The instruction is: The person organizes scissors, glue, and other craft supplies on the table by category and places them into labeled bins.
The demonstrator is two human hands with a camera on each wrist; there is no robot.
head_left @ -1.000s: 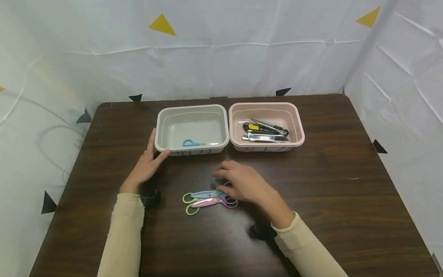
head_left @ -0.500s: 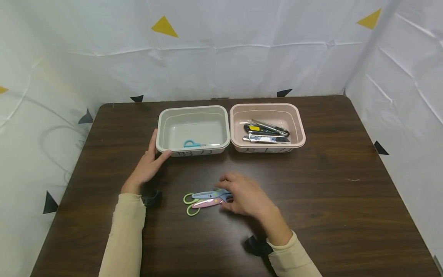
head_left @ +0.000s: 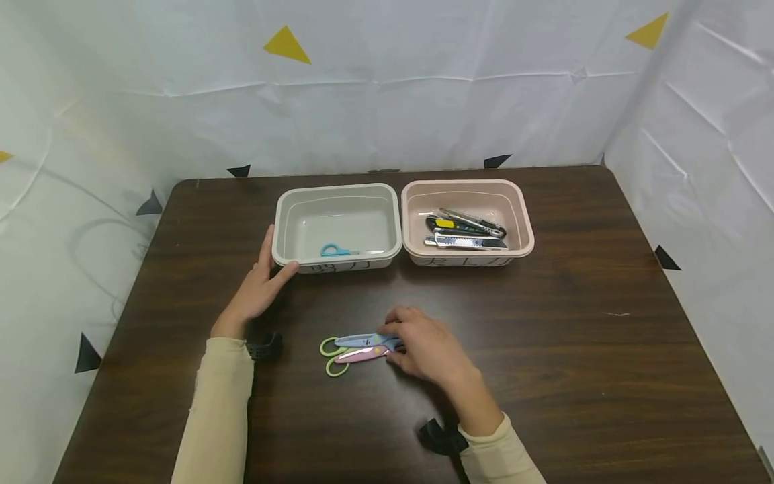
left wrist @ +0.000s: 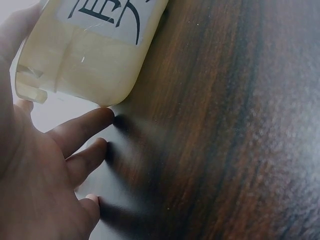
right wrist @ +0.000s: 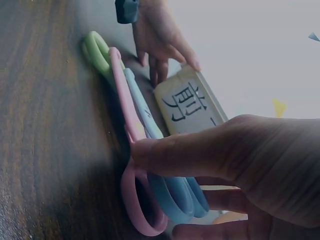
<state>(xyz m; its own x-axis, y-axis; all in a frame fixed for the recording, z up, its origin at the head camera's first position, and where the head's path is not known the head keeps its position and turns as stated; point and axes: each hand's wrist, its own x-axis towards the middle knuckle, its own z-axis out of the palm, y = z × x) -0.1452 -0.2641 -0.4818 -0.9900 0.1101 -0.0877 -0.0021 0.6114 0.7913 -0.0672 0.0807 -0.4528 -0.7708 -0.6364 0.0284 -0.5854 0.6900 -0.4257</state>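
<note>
My left hand (head_left: 250, 289) rests with extended fingers at the near left corner of the grey-green bin (head_left: 282, 202), thumb on its front rim. Inside that bin lies a pair of light blue-handled scissors (head_left: 334, 251). On the table, my right hand (head_left: 434, 349) holds the handle end of a small pile of scissors. Its thumb presses the pink scissors (right wrist: 132, 120), while other fingers reach round beyond the blue scissors (right wrist: 172, 200). Green-handled scissors (right wrist: 102, 66) lie partly beneath, their handles pointing left. My right fingers hide part of the pile in the head view.
A pink bin (head_left: 525, 222) stands directly right of the grey-green one, holding several utility knives (head_left: 465, 240). Both bins carry written labels in front. The dark wooden table (head_left: 574, 336) meets white sheeting (head_left: 387, 128) at its back and sides.
My right hand has come down and back towards me onto the scissors' handles, its thumb moving to the near side of the pink pair. My left hand stays at the bin.
</note>
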